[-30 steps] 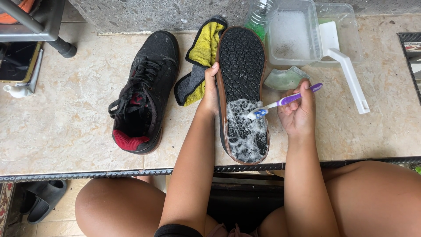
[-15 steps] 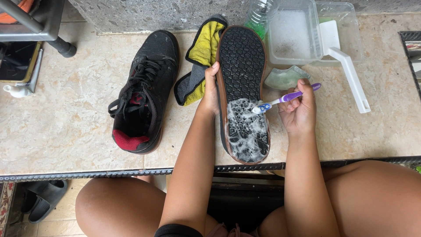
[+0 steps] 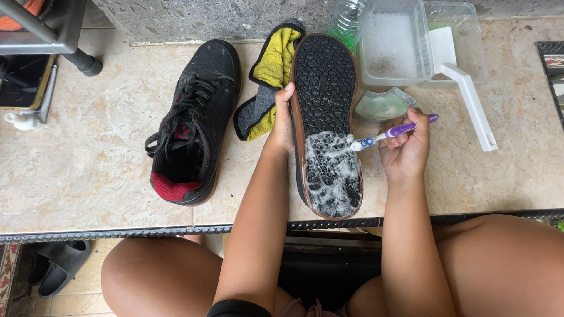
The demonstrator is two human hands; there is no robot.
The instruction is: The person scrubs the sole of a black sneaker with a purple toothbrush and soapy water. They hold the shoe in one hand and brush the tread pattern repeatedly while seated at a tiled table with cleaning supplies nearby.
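Note:
A black shoe lies sole-up (image 3: 326, 94) on the tiled ledge, its heel half covered in white foam. My left hand (image 3: 283, 123) grips its left edge at mid-length. My right hand (image 3: 406, 147) holds a purple and white toothbrush (image 3: 392, 132) whose bristle head rests on the foamy sole near its right edge. The second black shoe (image 3: 194, 123), with red lining, stands upright to the left, apart from both hands.
A yellow and grey cloth (image 3: 267, 82) lies between the shoes. Behind the sole stand a clear tub of soapy water (image 3: 390, 44), a green bottle (image 3: 348, 20), a white scoop (image 3: 464, 88) and a green soap dish (image 3: 385, 105). A metal frame leg (image 3: 79, 58) stands at far left.
The toothbrush head has shifted slightly to the right and up on the sole between frames, a small scrubbing stroke. My left hand and the shoe have stayed put.

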